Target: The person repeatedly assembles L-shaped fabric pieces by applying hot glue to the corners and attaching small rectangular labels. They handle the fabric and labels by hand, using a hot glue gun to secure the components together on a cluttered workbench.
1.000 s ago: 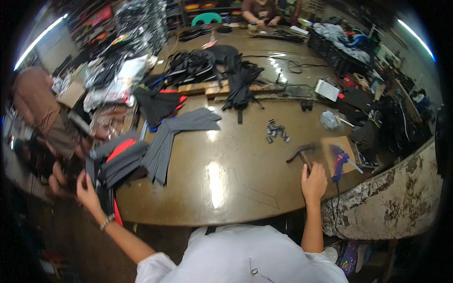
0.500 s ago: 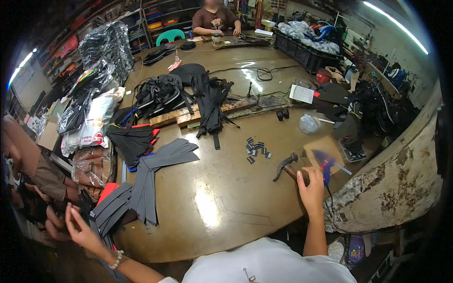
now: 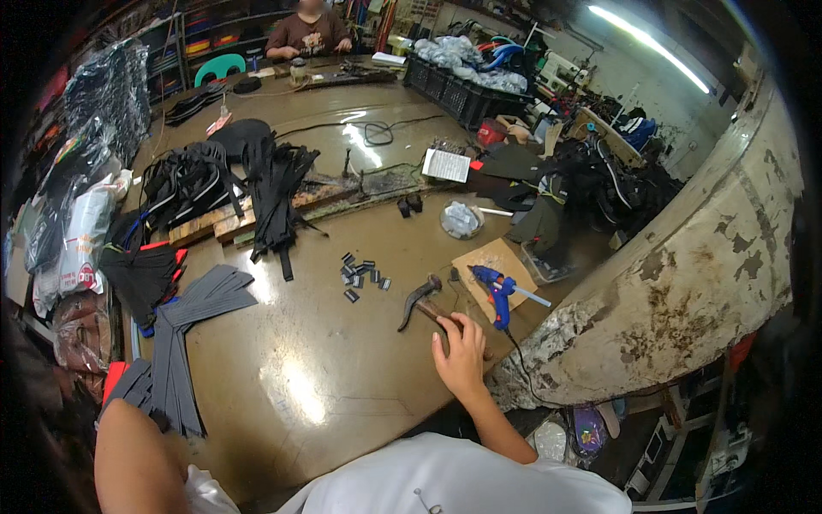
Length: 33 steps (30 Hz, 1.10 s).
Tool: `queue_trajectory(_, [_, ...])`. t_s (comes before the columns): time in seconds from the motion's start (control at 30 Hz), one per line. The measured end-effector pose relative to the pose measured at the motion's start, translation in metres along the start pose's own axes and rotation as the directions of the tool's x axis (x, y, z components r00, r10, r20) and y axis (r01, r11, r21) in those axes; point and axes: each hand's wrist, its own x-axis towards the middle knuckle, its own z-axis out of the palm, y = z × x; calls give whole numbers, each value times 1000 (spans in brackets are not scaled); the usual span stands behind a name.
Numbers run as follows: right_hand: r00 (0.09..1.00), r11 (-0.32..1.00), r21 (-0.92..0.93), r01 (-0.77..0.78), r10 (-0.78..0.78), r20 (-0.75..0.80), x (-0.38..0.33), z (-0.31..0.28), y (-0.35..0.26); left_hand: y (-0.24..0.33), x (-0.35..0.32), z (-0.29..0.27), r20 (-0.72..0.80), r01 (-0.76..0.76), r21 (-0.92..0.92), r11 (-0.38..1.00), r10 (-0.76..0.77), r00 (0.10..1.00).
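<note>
My right hand [image 3: 462, 355] lies over the wooden handle of a claw hammer [image 3: 418, 300], its thumb apart from the fingers. I see no firm grip on the handle. Just right of the hammer, a blue glue gun [image 3: 499, 297] with a pale glue stick in its back rests on a brown cardboard sheet [image 3: 482, 257]. Several small dark rectangular pieces [image 3: 363, 276] are scattered left of the hammer head. At the lower left only my left arm [image 3: 141, 458] shows; its hand is out of sight.
Grey strips [image 3: 184, 343] and black strap bundles [image 3: 274, 188] lie on the left of the table. A clear tub [image 3: 461, 220] stands beyond the cardboard. A black crate [image 3: 454, 90] sits farther back. A peeling pale wall [image 3: 668, 283] borders the right. Another person [image 3: 308, 34] sits across the table.
The view has swung right, so the scene shifts left. My left hand has gone out of view. The glue gun, blurred before, now lies sharp on the cardboard. My right hand stays by the hammer handle.
</note>
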Motion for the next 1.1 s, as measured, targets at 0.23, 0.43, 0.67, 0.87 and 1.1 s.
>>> queue_trajectory(0.23, [1000, 1000, 16, 15, -15, -2, 1, -1, 3, 3, 3, 10, 65, -2, -57, 998, 6, 998])
queue_trajectory(0.43, [1000, 1000, 1, -8, 8, 7, 3, 2, 2, 8, 7, 13, 70, -17, -84, 996, 23, 997])
queue_trajectory(0.67, [1000, 1000, 19, 0, 0, -16, 2, -1, 2, 7, 9, 13, 101, -22, -108, 994, 32, 994])
queue_trajectory(0.87, [1000, 1000, -24, 18, -18, -5, 4, 1, 3, -1, 13, 20, 101, -30, -116, 993, 42, 994])
queue_trajectory(1.1, [1000, 1000, -12, 28, -28, -11, 5, 2, 0, -5, 12, 20, 75, -38, -110, 993, 47, 996])
